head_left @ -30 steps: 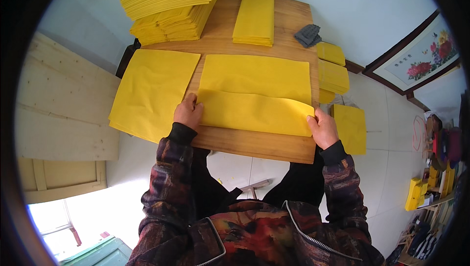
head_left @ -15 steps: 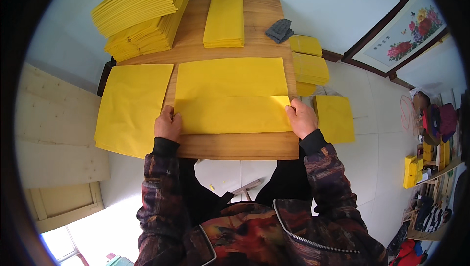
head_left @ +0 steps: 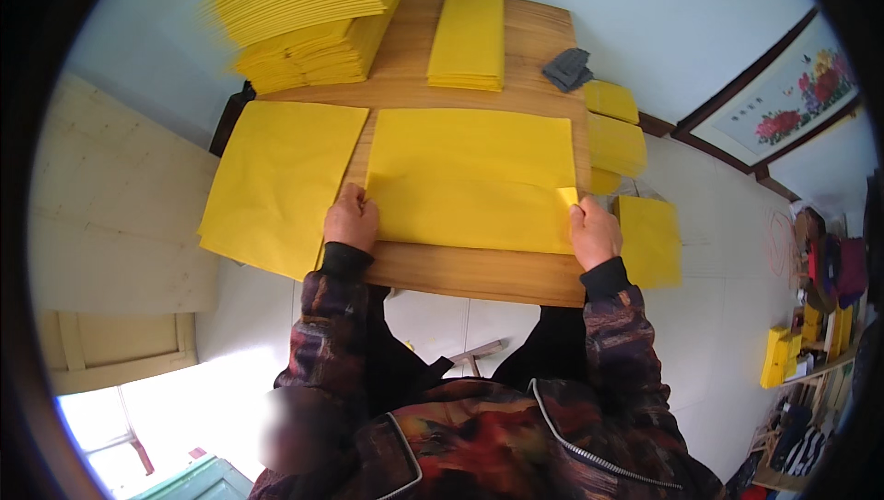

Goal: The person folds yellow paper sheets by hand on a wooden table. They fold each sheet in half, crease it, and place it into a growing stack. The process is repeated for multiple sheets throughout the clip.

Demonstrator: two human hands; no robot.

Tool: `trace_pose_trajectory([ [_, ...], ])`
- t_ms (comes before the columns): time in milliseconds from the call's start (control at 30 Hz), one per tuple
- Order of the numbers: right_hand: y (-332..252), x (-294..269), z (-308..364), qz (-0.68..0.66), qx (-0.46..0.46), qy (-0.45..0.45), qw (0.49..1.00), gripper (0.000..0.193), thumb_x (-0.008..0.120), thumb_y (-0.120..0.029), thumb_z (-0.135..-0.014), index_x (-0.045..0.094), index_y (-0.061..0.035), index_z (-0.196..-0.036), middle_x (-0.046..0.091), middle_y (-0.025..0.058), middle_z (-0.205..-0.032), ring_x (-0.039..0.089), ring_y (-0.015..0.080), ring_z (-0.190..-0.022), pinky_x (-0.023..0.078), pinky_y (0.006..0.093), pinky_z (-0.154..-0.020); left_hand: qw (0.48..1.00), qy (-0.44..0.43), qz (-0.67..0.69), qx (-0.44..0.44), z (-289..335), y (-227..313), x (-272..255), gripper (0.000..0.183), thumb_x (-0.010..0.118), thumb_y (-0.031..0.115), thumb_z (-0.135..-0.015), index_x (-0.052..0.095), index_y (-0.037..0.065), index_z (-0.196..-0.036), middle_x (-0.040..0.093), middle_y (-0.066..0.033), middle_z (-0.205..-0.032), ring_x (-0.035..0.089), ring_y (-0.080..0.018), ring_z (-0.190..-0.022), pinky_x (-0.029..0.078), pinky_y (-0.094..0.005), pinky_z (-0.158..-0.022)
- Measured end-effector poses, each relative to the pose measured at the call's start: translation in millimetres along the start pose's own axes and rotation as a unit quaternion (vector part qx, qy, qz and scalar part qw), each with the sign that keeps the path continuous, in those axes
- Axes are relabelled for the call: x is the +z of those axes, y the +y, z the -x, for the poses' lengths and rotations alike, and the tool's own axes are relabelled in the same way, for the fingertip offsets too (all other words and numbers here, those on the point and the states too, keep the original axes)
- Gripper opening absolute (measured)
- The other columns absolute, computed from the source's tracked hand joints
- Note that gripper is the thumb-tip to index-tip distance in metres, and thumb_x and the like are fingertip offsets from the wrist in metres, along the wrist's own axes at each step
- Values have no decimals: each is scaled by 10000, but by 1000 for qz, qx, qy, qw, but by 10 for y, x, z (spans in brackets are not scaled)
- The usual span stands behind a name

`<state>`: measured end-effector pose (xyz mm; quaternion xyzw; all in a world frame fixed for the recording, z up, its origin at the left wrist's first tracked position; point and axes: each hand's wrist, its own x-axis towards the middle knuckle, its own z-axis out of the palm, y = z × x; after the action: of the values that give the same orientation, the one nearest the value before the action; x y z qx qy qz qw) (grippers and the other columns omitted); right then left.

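A wide yellow sheet (head_left: 474, 145) lies in front of me, its near part folded up so that a loose edge runs across the middle. My left hand (head_left: 352, 219) is closed on the sheet's left side. At the right side my right hand (head_left: 597, 231) pinches the folded layer, whose corner stands up a little by the thumb. To the left, larger yellow sheets (head_left: 285, 182) lie flat in a thin pile, partly over the table edge. The undersides of the fingers are hidden.
On the wooden table (head_left: 460, 270), a tall stack of folded yellow sheets (head_left: 313, 3) stands back left. A narrow folded pile (head_left: 468, 35) and a grey cloth (head_left: 566, 69) lie at the back. Yellow bundles (head_left: 615, 143) sit beyond the right edge; a loaded shelf (head_left: 810, 362) stands far right.
The view has turned, so the whole scene sits farther right in the picture. Both hands keep their hold on the folded sheet, with little visible movement against it.
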<state>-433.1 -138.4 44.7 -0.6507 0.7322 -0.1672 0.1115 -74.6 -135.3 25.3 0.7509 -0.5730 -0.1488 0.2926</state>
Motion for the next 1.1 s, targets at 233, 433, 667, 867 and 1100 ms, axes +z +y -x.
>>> trace_pose_trajectory([
  [233, 23, 33, 12, -7, -28, 31, 999, 196, 520, -248, -936, 510, -67, -859, 618, 208, -726, 592, 437, -725, 431, 538, -621, 999, -7, 3, -32, 8, 43, -33, 159, 583, 176, -824, 571, 39, -904, 651, -224, -821, 629, -416, -795, 499, -476, -696],
  [433, 52, 68, -23, -12, -47, 43, 998, 174, 528, -235, -932, 523, -74, -868, 612, 203, -706, 590, 435, -704, 431, 537, -610, 1000, 0, -5, -21, -7, 5, -11, 165, 589, 194, -823, 567, 48, -899, 648, -213, -805, 629, -409, -791, 494, -484, -694],
  [667, 30, 56, -46, -7, -23, 24, 999, 178, 527, -255, -922, 533, -87, -867, 619, 196, -731, 595, 432, -733, 432, 542, -632, 1000, 13, -18, 8, -55, -86, 55, 161, 595, 212, -820, 569, 62, -874, 636, -193, -737, 622, -409, -724, 488, -491, -656],
  [867, 2, 55, -106, 24, 6, -15, 1000, 227, 519, -295, -922, 548, -75, -876, 638, 179, -784, 605, 413, -775, 451, 531, -668, 1000, 5, -25, 6, -72, -69, 65, 147, 602, 179, -817, 550, 46, -849, 632, -195, -738, 622, -403, -732, 488, -478, -654],
  [1100, -51, 55, -113, 43, 41, -40, 997, 225, 512, -289, -925, 565, -70, -923, 656, 180, -815, 620, 402, -813, 472, 514, -689, 998, 29, -45, 12, -46, -59, 110, 143, 604, 174, -819, 541, 46, -838, 633, -192, -742, 625, -399, -738, 491, -470, -658],
])
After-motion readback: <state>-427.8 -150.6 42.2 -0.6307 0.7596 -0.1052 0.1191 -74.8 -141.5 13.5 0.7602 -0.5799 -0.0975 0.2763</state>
